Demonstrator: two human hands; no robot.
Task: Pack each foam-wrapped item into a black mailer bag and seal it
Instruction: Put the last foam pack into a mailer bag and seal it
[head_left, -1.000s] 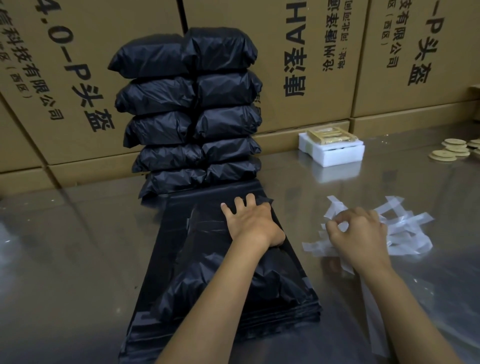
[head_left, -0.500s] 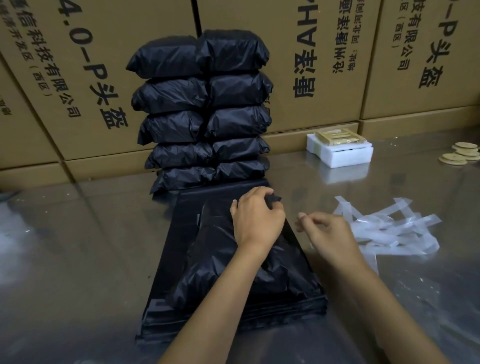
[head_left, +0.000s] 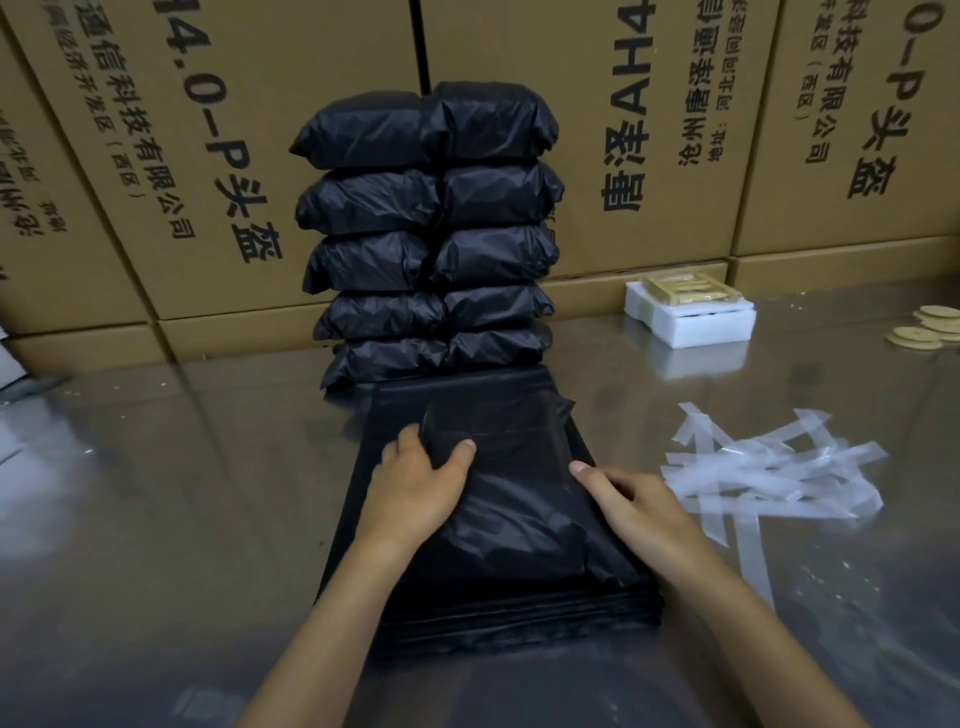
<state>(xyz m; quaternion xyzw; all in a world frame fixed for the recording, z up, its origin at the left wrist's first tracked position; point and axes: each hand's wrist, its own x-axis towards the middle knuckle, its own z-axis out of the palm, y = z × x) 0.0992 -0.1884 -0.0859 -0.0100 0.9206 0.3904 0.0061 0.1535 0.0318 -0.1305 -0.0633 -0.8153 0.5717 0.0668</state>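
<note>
A filled black mailer bag (head_left: 519, 514) lies on a stack of flat empty black mailers (head_left: 467, 618) in front of me. My left hand (head_left: 421, 488) grips the bag's left side, thumb on top and fingers curled round the edge. At the bag's right edge my right hand (head_left: 634, 501) holds on, thumb lying on the plastic and fingers hidden down the side. Behind stands a two-column pile of sealed black packages (head_left: 431, 234). A white foam-wrapped item (head_left: 691, 322) with a gold pack on top sits at the back right.
Peeled clear backing strips (head_left: 769, 467) lie in a heap right of the bag on the shiny table (head_left: 156, 493). Several round tan discs (head_left: 930, 327) sit at the far right edge. Large printed cardboard boxes (head_left: 675, 130) wall off the back.
My left hand left the bag's top flap and went to its left side. My right hand came away from the backing strips and took the bag's right edge.
</note>
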